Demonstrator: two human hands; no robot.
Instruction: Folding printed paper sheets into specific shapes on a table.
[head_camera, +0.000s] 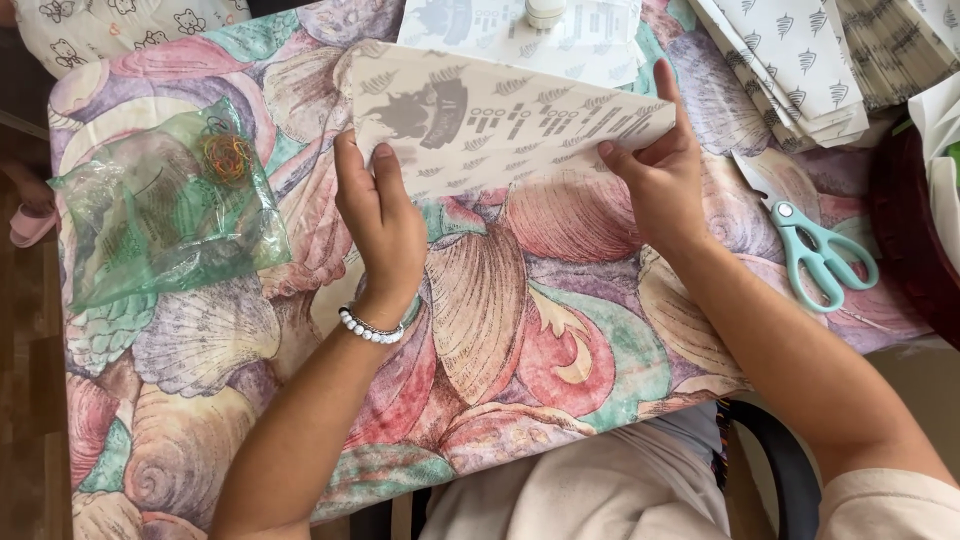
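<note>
Head view: both hands hold one thin white printed paper sheet (510, 125) over the shell-patterned desk (520, 320) | left hand (385, 225) pinches its left edge | right hand (655, 175) pinches its right corner | mint-green scissors (820, 255) lie right.

White bead bracelet (370, 327), pale sleeve (890, 505)

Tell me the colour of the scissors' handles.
Pale mint green handles on the scissors, lying right of the right hand; head view.
</note>
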